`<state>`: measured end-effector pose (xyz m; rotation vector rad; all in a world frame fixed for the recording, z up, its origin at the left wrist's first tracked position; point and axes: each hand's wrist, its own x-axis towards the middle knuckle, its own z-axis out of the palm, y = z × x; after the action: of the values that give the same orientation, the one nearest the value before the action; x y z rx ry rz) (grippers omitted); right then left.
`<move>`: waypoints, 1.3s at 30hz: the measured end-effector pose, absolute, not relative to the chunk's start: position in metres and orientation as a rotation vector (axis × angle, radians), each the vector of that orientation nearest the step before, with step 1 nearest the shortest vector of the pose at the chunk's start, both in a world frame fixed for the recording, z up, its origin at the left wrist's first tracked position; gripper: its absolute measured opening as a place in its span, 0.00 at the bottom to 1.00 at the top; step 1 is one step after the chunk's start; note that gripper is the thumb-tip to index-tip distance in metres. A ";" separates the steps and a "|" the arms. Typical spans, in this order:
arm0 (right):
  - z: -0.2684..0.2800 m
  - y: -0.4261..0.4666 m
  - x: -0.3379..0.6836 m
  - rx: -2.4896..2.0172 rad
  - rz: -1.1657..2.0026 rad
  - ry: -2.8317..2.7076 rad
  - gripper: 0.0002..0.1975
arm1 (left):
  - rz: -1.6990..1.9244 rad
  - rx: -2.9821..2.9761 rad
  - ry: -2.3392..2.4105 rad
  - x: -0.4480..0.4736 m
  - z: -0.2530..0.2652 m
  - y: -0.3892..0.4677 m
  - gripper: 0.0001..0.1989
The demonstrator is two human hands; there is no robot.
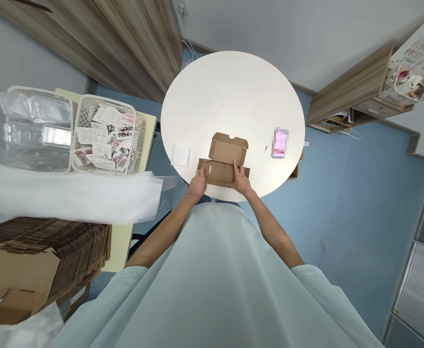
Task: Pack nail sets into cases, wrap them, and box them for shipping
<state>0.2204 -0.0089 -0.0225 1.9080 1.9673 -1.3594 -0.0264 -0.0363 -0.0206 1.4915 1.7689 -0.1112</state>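
A brown cardboard box (229, 151), partly folded, lies near the front edge of the round white table (229, 87). Its lid panel stands away from me, and the side flaps stick out left and right. My left hand (197, 184) grips the box's left side, fingers at the flap. On the right side, my right hand (241, 181) holds the box between thumb and fingers, one finger reaching over the inner panel. A small white square packet (180, 155) lies on the table to the left of my left hand.
A blurred pink-purple item (280, 143) lies at the table's right. Beside the table on the left stand a basket of printed cards (105, 140), a basket of clear plastic packs (37, 130), white wrapping sheets (70, 191) and a stack of flat brown cartons (77, 251).
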 end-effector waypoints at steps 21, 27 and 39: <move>-0.016 -0.002 0.218 1.898 -1.340 1.935 0.67 | -0.168 1.453 2.037 -0.035 -0.002 -0.008 0.20; -0.017 -0.002 0.218 1.913 -1.362 1.942 0.70 | -0.141 1.447 1.908 -0.032 0.001 -0.005 0.11; -0.019 0.000 0.221 1.869 -1.342 1.963 0.68 | -0.073 1.424 1.810 -0.013 -0.001 -0.004 0.17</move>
<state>0.2208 0.0001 -0.0191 1.8685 1.9632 -1.3424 -0.0134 -0.0039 -0.0007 1.4237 1.8101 -0.0732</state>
